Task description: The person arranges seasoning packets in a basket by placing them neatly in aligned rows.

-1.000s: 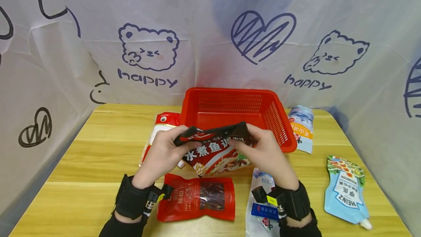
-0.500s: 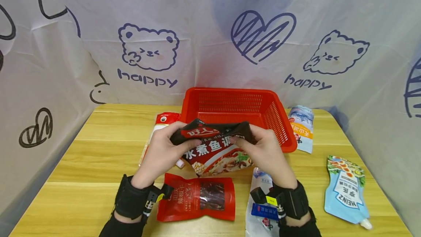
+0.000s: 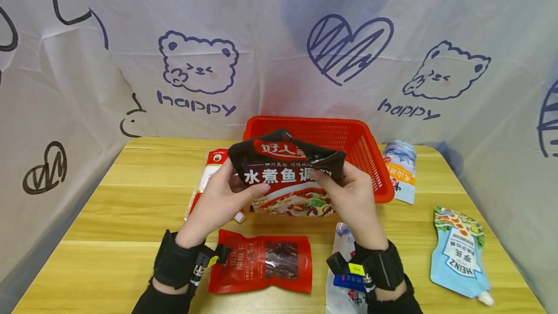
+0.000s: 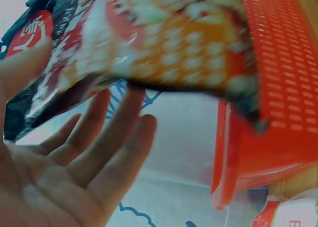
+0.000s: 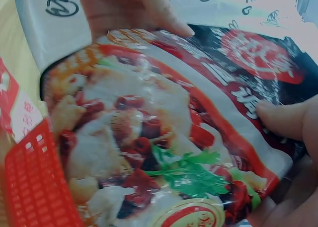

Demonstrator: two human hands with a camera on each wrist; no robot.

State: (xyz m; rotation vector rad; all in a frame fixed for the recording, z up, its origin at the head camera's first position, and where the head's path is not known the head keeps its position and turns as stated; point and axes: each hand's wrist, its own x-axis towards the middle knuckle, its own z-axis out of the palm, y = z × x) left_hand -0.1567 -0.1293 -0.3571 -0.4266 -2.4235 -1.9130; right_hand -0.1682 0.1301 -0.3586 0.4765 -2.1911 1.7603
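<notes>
Both hands hold a black and red fish seasoning packet (image 3: 292, 202) by its two sides, in front of the basket. A dish with green herbs is printed on its front. My left hand (image 3: 220, 202) has its thumb on the packet's front, and in the left wrist view its other fingers (image 4: 117, 147) reach up behind the packet. On the opposite side my right hand (image 3: 355, 202) grips the packet, thumb on the printed face and fingers mostly hidden behind. The packet's black top edge is creased and leans back.
Behind the packet stands a red basket (image 3: 383, 173). A red-and-white pouch (image 3: 200, 183) lies at its left, a blue-white bag (image 3: 401, 159) at its right. Nearer are a red dried chili bag (image 3: 259, 263), a white-and-blue packet (image 3: 342, 299) under the right wrist, and a light-blue Heinz pouch (image 3: 457, 256).
The packet has risen and tilted so its front faces the head camera more fully, its top now overlapping the basket. The right hand has shifted slightly left; the things on the table stay put.
</notes>
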